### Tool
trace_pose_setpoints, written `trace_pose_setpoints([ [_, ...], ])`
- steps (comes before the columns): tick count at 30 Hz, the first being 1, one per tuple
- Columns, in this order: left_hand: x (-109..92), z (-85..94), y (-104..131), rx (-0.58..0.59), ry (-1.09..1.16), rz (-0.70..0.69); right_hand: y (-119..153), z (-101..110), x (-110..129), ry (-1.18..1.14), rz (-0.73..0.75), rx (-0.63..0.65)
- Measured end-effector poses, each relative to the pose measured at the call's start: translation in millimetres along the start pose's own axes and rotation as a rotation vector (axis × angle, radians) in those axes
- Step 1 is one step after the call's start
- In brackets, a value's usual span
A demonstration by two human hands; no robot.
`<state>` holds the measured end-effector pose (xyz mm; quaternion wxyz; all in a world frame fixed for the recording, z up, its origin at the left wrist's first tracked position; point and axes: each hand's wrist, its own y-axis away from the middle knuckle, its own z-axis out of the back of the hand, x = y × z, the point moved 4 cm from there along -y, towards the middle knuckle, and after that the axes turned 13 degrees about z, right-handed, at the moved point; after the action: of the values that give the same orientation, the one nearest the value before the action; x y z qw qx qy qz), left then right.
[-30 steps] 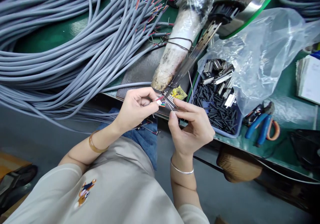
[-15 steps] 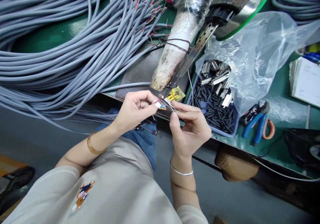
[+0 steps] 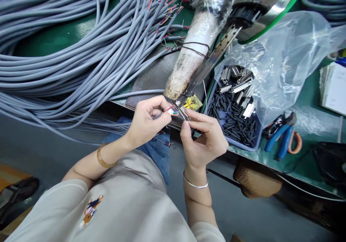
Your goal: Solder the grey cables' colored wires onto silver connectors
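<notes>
My left hand (image 3: 148,121) pinches the stripped end of a grey cable, from which thin coloured wires (image 3: 174,111) fan out towards a metal pin connector (image 3: 182,112). The connector lies between my hands, just under the dark tip of a soldering iron (image 3: 192,86). Close to the connector's right end, my right hand (image 3: 205,137) has thumb and forefinger closed on a thin silvery solder wire (image 3: 185,118). A yellow piece (image 3: 195,101) sits behind the connector. Whether the iron's tip touches the pins cannot be made out.
Grey cables (image 3: 81,72) with stripped ends heap up at the left. At the right, a blue tray (image 3: 252,147) holds black tubes and metal connectors, with a plastic bag (image 3: 283,62) over its back. Blue-handled pliers (image 3: 281,137) lie beside it. A green-rimmed spool (image 3: 293,4) stands behind.
The view has shifted slightly. The connector and coloured wires now sit nearer the iron's tip, and my right fingers have moved a little left. Both hands keep their grip.
</notes>
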<state>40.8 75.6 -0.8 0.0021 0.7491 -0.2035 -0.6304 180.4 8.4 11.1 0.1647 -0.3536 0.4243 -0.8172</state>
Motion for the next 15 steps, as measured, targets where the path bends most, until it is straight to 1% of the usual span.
trace_pose_setpoints([
  [6, -3.3, 0.0, 1.5, -0.011, -0.021, -0.018, -4.2, 1.0, 3.6, 0.062, 0.03, 0.024],
  [11, -0.5, 0.1, 1.4, -0.018, -0.012, 0.018, -0.3, 1.0, 5.7, 0.108, 0.083, 0.031],
  [15, 0.2, 0.3, 1.6, -0.013, -0.003, 0.034, 2.6, 0.6, 4.7, 0.111, 0.076, 0.045],
])
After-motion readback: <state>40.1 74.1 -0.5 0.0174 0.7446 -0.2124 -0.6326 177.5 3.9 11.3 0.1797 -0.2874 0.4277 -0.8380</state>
